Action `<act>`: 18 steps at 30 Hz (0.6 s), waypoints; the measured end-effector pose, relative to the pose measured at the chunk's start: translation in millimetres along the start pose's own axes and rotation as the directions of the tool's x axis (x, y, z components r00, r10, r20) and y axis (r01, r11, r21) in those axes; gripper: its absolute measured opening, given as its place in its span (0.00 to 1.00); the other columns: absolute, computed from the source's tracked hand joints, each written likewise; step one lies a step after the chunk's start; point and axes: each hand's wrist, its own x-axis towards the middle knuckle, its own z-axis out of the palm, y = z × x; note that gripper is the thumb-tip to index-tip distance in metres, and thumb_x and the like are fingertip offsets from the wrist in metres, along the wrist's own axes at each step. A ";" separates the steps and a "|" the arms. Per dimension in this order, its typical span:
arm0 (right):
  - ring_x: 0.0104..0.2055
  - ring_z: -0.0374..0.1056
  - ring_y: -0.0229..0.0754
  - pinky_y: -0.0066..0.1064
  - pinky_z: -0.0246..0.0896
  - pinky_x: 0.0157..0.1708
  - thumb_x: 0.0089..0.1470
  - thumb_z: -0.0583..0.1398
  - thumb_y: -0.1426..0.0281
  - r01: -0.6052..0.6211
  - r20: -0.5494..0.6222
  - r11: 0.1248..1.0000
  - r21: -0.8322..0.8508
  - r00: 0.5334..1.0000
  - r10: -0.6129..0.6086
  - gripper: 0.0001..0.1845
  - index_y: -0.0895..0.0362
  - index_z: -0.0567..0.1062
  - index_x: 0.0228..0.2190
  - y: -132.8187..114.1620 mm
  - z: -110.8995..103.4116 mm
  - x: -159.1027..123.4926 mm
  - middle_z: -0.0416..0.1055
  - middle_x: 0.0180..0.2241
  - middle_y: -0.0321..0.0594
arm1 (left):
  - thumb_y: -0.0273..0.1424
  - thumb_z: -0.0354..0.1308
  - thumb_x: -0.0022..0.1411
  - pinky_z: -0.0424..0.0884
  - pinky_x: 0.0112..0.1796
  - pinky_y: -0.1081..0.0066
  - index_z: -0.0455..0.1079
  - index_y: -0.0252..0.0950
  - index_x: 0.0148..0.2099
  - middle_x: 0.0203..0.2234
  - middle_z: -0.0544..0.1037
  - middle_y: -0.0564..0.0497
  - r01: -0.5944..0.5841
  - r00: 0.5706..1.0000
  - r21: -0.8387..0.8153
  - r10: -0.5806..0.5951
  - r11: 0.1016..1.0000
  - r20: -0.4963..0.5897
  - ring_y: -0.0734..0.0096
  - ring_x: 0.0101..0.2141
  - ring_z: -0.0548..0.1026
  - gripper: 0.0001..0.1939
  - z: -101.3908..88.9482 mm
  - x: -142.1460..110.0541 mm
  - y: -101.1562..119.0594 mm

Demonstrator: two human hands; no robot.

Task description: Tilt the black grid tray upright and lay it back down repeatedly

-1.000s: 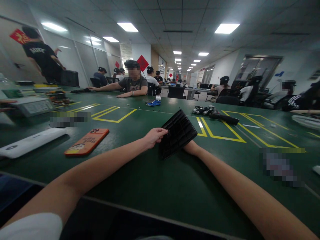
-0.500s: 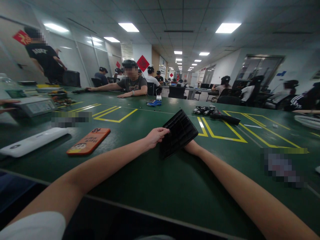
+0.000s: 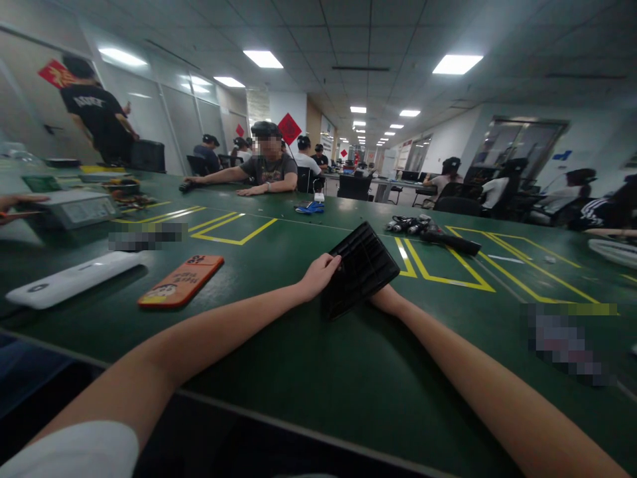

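left grip (image 3: 318,275) shifted at black tray's (image 3: 362,269) edge, right grip (image 3: 386,298) behind

Fingers (image 3: 333,261) of the left hand (image 3: 317,276) straighter at the black tray (image 3: 362,271), out of their earlier pinch.

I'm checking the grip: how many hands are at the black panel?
2: left hand at the left side of the black panel, right hand partly hidden behind it.

Plain white short sleeve (image 3: 82,451), curved hem around the left upper arm, slim bare left forearm (image 3: 213,338), bare right forearm (image 3: 472,378), bare hands (image 3: 318,275), the right one mostly hidden from view.
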 end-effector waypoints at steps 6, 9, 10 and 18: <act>0.56 0.61 0.51 0.51 0.53 0.57 0.58 0.52 0.66 0.020 0.002 1.000 -0.006 1.000 -0.020 0.20 0.55 0.71 0.50 -0.9 0.8 1.4 0.69 0.51 0.47 | 0.38 0.49 0.59 0.60 0.30 0.72 0.60 0.36 0.29 0.22 0.65 0.55 -0.081 0.994 0.117 0.072 0.990 0.081 0.73 0.26 0.63 0.11 -4.0 -0.7 -1.0; 0.58 0.59 0.52 0.51 0.51 0.58 0.58 0.52 0.66 0.009 0.008 1.000 -0.001 1.000 -0.009 0.21 0.55 0.70 0.51 -4.3 -0.9 2.3 0.67 0.53 0.48 | 0.41 0.46 0.61 0.60 0.30 0.70 0.60 0.36 0.26 0.22 0.65 0.54 -0.058 0.997 0.176 0.049 0.983 0.056 0.71 0.27 0.64 0.16 -3.4 1.5 0.1; 0.57 0.60 0.52 0.52 0.51 0.58 0.58 0.52 0.66 0.006 0.020 1.000 0.010 1.000 -0.007 0.21 0.55 0.70 0.51 -5.6 -1.7 2.5 0.67 0.53 0.48 | 0.42 0.46 0.61 0.60 0.30 0.70 0.60 0.36 0.26 0.22 0.65 0.54 -0.051 0.998 0.180 0.043 0.982 0.048 0.71 0.27 0.64 0.16 -3.3 2.0 0.5; 0.54 0.63 0.52 0.51 0.55 0.55 0.57 0.53 0.66 -0.008 0.007 0.999 0.036 1.000 0.008 0.19 0.53 0.72 0.49 -10.1 -3.1 1.9 0.70 0.50 0.46 | 0.31 0.53 0.56 0.60 0.28 0.71 0.64 0.36 0.28 0.21 0.68 0.54 -0.082 0.996 0.150 0.078 0.985 0.033 0.72 0.25 0.65 0.06 -8.4 0.9 6.2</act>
